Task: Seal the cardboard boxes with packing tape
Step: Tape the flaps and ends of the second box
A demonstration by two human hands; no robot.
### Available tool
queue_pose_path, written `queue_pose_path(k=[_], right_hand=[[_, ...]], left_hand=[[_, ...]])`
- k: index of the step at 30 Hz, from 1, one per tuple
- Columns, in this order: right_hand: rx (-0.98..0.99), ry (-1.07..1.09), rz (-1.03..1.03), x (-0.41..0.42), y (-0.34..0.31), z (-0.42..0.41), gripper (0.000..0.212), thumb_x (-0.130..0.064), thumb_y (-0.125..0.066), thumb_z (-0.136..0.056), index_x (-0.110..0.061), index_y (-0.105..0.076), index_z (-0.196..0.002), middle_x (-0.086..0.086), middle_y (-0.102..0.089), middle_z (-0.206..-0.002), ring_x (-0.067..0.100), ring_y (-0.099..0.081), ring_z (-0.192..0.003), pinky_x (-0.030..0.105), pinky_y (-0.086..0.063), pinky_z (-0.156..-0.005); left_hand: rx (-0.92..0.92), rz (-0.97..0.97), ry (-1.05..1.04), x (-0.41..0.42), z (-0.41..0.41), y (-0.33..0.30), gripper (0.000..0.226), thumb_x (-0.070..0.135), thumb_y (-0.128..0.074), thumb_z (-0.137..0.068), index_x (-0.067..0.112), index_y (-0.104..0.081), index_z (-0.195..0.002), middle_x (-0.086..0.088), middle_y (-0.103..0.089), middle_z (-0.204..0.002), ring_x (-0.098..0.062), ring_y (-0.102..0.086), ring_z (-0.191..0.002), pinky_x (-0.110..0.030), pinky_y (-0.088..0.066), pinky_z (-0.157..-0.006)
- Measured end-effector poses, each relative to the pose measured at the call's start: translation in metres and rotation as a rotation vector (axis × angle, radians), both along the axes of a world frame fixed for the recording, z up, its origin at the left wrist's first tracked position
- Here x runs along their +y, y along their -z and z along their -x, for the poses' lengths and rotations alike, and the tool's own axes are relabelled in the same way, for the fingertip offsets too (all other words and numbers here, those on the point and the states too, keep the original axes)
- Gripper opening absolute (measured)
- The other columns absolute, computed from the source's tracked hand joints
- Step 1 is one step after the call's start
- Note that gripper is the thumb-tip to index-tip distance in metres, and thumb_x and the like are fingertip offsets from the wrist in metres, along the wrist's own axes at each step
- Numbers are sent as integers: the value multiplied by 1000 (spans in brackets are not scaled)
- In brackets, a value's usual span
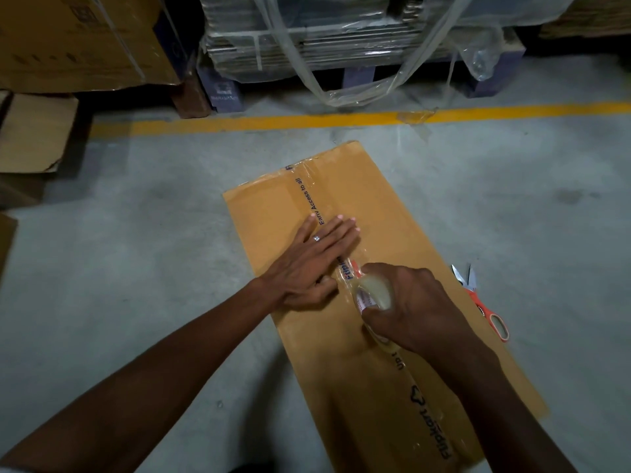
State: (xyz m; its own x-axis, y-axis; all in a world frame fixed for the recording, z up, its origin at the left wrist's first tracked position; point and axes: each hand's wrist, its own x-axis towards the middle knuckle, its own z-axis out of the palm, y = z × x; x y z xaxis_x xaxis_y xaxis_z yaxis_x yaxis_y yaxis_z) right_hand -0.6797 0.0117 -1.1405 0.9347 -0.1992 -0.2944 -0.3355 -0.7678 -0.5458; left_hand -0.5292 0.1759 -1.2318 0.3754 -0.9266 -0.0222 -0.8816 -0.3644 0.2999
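Box: a flat brown cardboard box (375,336) lies on the grey floor (153,233), its printed centre seam running away from the person.
Left hand: the left hand (314,259) lies flat with fingers straight, pressing the clear tape strip (309,189) onto the seam.
Right hand: the right hand (409,302) grips the tape roll (374,295) at mid-seam.
Scissors: orange-handled scissors (481,302) lie at the box's right edge.

one box (368,336); one tape roll (374,295); one scissors (478,298)
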Motion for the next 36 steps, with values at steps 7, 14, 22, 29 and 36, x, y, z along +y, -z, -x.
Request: queue_pose_path(k=[7,14,22,29,36], right_hand=[[144,-72,92,0,11,-15,72,-51,-66,-78,-40,-45,-146,5,-64,-123,30,-59,-108,32,-45,-81],[-193,72,-106,10,13,26,88,-35,-75,-86,-37,-23,-157,-7,-63,-126,13,-59,-99,27,-47,-82],[-338,246,-170,22,26,65,87,-24,-86,-77,-31,-39,-150,-33,-51,-124,-5,-52,-95,-7,-36,-73],[-424,64,26,9,4,96,53,-30,-76,-78,-31,-58,-128,-14,-64,-95,2,-58,-77,0,-42,-74],[-309,37,138,1,20,130,54,-39,-75,-88,-23,-59,-137,-1,-72,-102,17,-67,-80,31,-57,-71]], left_hand=[[-99,-121,28,3,-2,7,86,54,-37,-92,22,-6,-165,-4,1,-173,-22,6,-159,-58,-2,-125],[-118,-129,6,-2,43,14,99,72,-39,-85,13,-23,-163,-7,7,-173,-31,8,-159,-58,-6,-125],[-176,-159,5,-2,44,14,119,89,-33,-79,10,-8,-164,-7,3,-173,-26,8,-159,-56,-6,-126],[-171,-240,-34,-5,47,5,142,107,-16,-64,7,3,-163,-10,12,-172,-27,16,-158,-55,-1,-126],[-142,-286,-62,-8,96,3,153,108,-20,-56,0,7,-161,-22,17,-168,-39,18,-155,-61,4,-124]])
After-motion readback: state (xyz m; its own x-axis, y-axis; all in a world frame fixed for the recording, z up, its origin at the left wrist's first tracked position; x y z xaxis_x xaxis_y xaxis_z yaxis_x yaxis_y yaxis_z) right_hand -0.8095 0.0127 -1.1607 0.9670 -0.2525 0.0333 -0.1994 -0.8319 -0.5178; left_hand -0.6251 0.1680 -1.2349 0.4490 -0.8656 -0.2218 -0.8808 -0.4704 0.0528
